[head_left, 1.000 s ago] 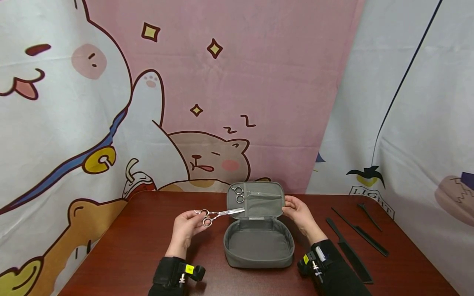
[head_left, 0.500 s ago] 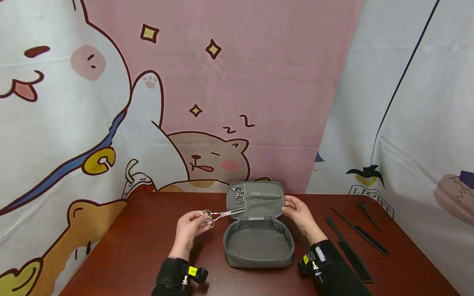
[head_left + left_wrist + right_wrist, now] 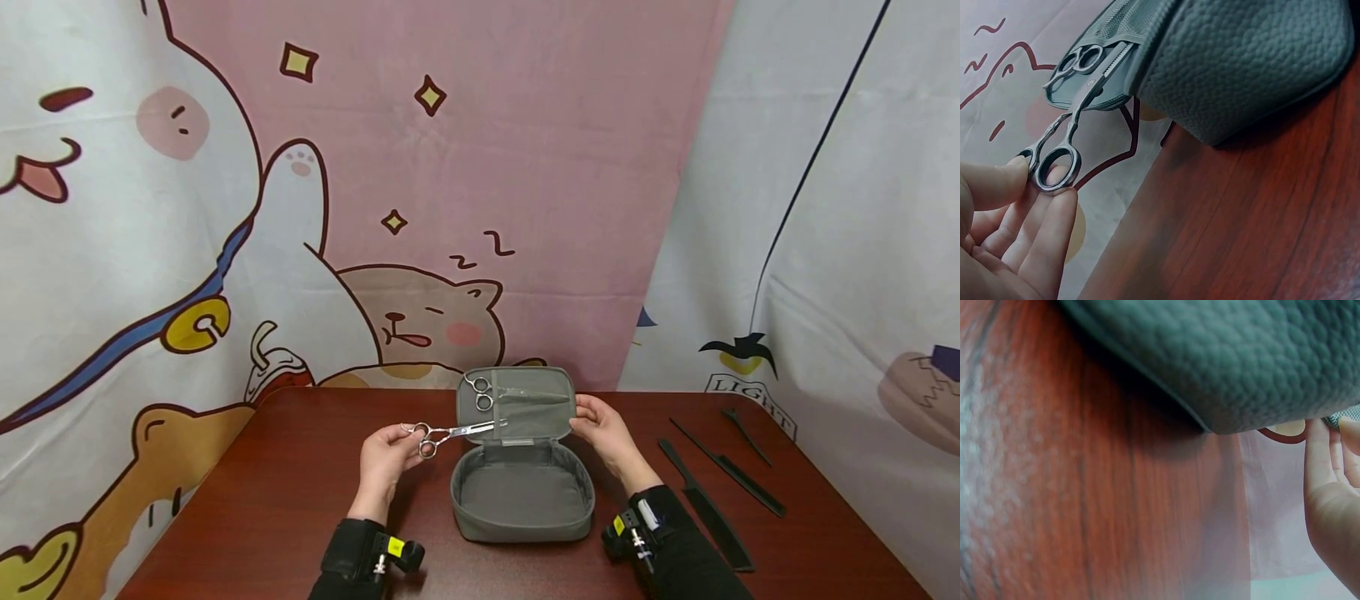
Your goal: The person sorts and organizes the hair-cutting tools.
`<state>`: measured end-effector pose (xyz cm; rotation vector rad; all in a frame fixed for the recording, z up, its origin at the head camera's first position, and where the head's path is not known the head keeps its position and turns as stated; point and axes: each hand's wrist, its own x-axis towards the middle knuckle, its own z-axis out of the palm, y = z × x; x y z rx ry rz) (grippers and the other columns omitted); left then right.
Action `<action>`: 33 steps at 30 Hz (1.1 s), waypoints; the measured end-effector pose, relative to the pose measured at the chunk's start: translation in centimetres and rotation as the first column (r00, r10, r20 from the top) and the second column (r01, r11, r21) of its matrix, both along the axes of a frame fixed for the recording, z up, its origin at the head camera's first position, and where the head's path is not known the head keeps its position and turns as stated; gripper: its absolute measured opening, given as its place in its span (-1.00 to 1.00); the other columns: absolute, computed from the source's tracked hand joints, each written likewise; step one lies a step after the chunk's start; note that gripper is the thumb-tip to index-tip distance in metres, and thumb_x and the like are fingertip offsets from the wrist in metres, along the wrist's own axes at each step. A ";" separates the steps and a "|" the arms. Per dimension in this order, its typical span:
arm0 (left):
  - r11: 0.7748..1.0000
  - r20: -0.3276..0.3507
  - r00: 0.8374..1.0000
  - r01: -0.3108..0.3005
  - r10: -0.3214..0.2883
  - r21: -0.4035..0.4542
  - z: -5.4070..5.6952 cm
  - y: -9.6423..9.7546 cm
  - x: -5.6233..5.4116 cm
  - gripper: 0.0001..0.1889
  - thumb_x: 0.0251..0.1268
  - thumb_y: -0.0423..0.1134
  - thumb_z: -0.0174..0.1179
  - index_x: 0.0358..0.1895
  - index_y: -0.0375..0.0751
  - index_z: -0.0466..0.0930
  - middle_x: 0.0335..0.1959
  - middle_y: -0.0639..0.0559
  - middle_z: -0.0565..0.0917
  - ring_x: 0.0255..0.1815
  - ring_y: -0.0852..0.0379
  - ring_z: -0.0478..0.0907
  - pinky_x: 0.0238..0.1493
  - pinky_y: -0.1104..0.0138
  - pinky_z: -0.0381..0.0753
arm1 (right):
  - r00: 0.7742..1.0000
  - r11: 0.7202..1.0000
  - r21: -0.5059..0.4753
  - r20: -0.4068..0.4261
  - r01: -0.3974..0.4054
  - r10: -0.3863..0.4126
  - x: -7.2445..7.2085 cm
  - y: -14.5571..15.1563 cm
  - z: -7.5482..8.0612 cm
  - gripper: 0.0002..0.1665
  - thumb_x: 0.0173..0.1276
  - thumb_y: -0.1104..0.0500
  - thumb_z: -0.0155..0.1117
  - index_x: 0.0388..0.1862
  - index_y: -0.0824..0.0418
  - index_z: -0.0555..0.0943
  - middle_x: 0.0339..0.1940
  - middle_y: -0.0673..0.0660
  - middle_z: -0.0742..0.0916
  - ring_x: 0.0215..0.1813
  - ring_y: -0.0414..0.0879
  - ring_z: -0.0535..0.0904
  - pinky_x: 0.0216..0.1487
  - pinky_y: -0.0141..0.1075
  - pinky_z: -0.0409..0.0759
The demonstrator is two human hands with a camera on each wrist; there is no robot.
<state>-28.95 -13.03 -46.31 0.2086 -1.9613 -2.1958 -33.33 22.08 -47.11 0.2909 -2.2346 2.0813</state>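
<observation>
My left hand (image 3: 385, 462) pinches a pair of silver thinning scissors (image 3: 450, 432) by the finger rings. Their blades point right, and the tips lie at the mesh pocket in the lid (image 3: 555, 383) of a grey zip case (image 3: 525, 532). In the left wrist view the toothed blade (image 3: 1114, 60) reaches the pocket's edge. A second pair of scissors (image 3: 483, 393) sits in the same lid above, rings outside, blades under the mesh. My right hand (image 3: 607, 429) grips the lid's right edge between thumb and fingers. The case stands with its lid raised.
On the right of the dark red wooden table (image 3: 285, 500) lie a wide handled comb (image 3: 716, 525), a narrow tail comb (image 3: 750, 483) and a small dark forked item (image 3: 748, 437). A cartoon-printed cloth (image 3: 562, 208) hangs behind the table.
My left hand has moved slightly right, and the scissors' blades have slid a little further into the mesh pocket. The right hand stays on the lid's edge.
</observation>
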 end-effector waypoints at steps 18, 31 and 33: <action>0.969 -0.073 0.997 0.006 -0.025 -0.245 0.7 1.1 -0.8 -0.85 0.12 -0.50 0.39 -0.31 -0.46 0.60 -0.48 -0.12 0.67 -0.39 -0.15 0.73 -0.39 0.18 0.70 | 1.000 1.000 0.026 -0.003 0.014 -0.014 0.2 -0.1 0.3 -0.53 0.40 0.49 0.14 0.27 0.55 0.35 -0.01 0.31 0.64 -0.14 -0.25 0.60 -0.07 -0.38 0.58; 0.951 -0.103 0.995 -0.015 -0.017 -0.308 0.7 2.5 -1.2 -0.84 0.09 -0.48 0.41 -0.35 -0.43 0.60 -0.53 -0.07 0.65 -0.49 -0.01 0.72 -0.41 0.16 0.70 | 0.999 0.998 0.051 -0.026 0.029 -0.027 0.3 -0.1 0.0 -0.56 0.39 0.49 0.16 0.23 0.52 0.40 -0.04 0.28 0.65 -0.14 -0.24 0.61 -0.09 -0.39 0.59; 0.949 -0.108 0.994 -0.019 -0.016 -0.314 0.8 2.7 -1.3 -0.84 0.08 -0.48 0.42 -0.36 -0.43 0.60 -0.53 -0.07 0.65 -0.50 -0.01 0.71 -0.43 0.18 0.70 | 0.999 0.998 0.051 -0.024 0.035 -0.034 0.3 -0.1 0.1 -0.56 0.38 0.50 0.16 0.23 0.52 0.40 -0.04 0.29 0.65 -0.14 -0.24 0.61 -0.09 -0.37 0.59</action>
